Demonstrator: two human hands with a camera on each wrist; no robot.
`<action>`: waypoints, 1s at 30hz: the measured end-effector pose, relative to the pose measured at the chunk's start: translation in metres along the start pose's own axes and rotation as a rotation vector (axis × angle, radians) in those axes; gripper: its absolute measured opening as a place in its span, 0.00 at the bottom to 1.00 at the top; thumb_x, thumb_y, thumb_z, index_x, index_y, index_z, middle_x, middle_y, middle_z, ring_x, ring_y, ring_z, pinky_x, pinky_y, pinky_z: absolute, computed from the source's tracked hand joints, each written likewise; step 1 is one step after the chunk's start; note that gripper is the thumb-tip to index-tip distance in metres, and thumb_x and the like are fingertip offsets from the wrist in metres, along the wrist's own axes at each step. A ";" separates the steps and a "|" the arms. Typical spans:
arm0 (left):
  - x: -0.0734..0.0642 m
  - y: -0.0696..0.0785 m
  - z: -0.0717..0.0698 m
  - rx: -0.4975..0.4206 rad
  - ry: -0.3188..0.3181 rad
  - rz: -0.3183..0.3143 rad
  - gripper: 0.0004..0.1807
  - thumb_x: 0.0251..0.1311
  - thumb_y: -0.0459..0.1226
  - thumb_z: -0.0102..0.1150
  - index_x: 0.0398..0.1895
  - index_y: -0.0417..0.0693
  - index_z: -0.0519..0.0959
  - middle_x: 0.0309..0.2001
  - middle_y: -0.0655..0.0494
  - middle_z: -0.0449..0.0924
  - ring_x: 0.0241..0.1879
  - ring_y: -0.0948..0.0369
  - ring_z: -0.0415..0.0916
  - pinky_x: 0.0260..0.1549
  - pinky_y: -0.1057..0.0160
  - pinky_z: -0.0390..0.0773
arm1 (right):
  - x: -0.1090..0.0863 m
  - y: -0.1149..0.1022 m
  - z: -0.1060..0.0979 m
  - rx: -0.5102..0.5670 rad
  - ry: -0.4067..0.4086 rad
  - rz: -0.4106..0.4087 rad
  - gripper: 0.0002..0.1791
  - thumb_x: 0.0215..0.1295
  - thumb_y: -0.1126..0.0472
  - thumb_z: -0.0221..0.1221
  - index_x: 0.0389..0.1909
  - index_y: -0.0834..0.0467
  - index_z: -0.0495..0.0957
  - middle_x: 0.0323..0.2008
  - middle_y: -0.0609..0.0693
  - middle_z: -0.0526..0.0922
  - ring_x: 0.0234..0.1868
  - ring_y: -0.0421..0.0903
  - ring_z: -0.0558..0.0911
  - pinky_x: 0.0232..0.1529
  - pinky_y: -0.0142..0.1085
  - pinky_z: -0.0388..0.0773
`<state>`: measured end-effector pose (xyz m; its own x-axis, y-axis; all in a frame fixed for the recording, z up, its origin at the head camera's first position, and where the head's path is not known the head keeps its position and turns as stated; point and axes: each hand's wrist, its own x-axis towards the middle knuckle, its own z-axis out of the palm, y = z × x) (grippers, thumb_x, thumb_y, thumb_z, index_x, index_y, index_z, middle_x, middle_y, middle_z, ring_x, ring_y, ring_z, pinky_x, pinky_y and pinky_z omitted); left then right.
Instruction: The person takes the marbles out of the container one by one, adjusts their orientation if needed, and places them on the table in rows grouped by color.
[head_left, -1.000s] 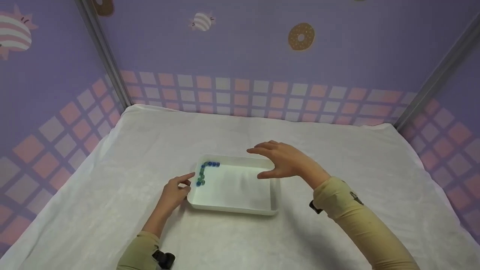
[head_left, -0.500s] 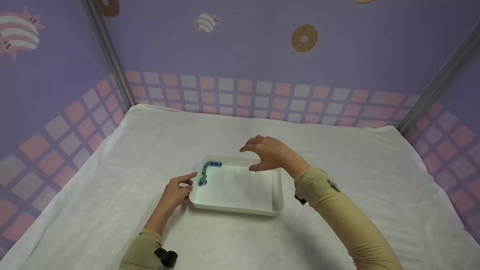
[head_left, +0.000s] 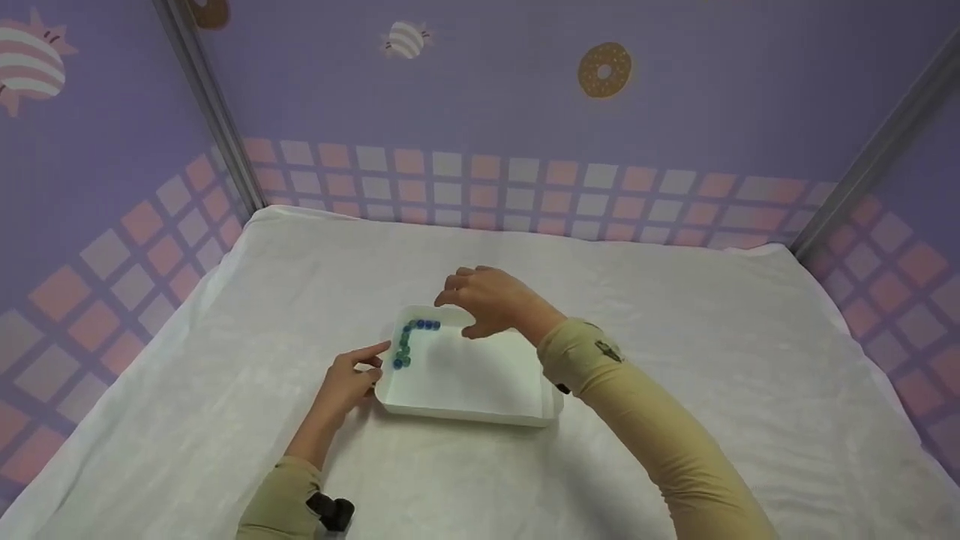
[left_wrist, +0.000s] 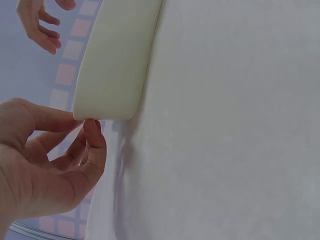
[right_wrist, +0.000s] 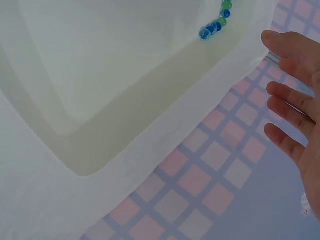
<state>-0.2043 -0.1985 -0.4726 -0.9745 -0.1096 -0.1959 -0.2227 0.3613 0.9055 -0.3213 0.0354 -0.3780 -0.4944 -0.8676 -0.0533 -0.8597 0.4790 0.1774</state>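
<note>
A shallow white tray (head_left: 469, 415) lies on the white cloth. Inside it, several blue and green marbles (head_left: 428, 325) run in an L-shaped line along the left wall and round the far left corner. My left hand (head_left: 349, 380) touches the outside of the tray's left wall with fingertips and thumb; the left wrist view shows them against the tray's end (left_wrist: 117, 65). Above the tray's far side hovers my right hand (head_left: 491, 300), thumb and fingers spread apart, holding nothing. In the right wrist view its fingers stand apart from the marbles (right_wrist: 206, 33).
White cloth (head_left: 712, 337) covers the table around the tray. Purple panels (head_left: 487, 90) with a pink and white check enclose the back and both sides, joined by grey corner posts (head_left: 217, 120).
My right hand has moved left over the tray, from its right end towards the marbles. My left hand stays at the tray's left wall, and the marbles keep their line.
</note>
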 end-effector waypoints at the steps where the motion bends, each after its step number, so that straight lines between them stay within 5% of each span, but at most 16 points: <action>1: 0.000 0.001 0.000 -0.005 0.001 0.008 0.26 0.68 0.28 0.48 0.70 0.47 0.71 0.55 0.41 0.71 0.36 0.58 0.71 0.34 0.66 0.77 | 0.004 -0.002 0.002 -0.020 0.006 -0.014 0.32 0.57 0.47 0.70 0.63 0.47 0.76 0.61 0.50 0.79 0.62 0.50 0.77 0.65 0.49 0.73; 11: -0.002 0.002 -0.002 -0.004 -0.002 0.014 0.26 0.69 0.29 0.47 0.71 0.47 0.70 0.54 0.41 0.71 0.37 0.58 0.73 0.35 0.64 0.78 | 0.037 -0.021 0.030 -0.077 0.069 -0.148 0.29 0.57 0.47 0.69 0.61 0.46 0.76 0.56 0.47 0.80 0.57 0.46 0.78 0.60 0.43 0.77; 20: 0.001 0.002 -0.001 0.008 -0.021 0.036 0.27 0.68 0.29 0.47 0.71 0.45 0.69 0.53 0.40 0.72 0.35 0.58 0.76 0.34 0.65 0.79 | 0.043 -0.037 0.049 -0.165 0.047 -0.268 0.28 0.61 0.48 0.66 0.63 0.44 0.75 0.56 0.46 0.79 0.57 0.45 0.77 0.61 0.42 0.76; 30: -0.001 0.000 -0.003 -0.008 -0.031 0.052 0.27 0.68 0.28 0.47 0.70 0.45 0.69 0.53 0.40 0.72 0.33 0.60 0.74 0.31 0.65 0.77 | 0.050 -0.045 0.057 -0.195 0.078 -0.286 0.26 0.61 0.49 0.67 0.60 0.44 0.77 0.55 0.45 0.80 0.56 0.44 0.78 0.61 0.38 0.76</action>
<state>-0.2036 -0.2016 -0.4715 -0.9851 -0.0625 -0.1601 -0.1719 0.3588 0.9175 -0.3146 -0.0216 -0.4442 -0.2197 -0.9740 -0.0544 -0.9174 0.1873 0.3511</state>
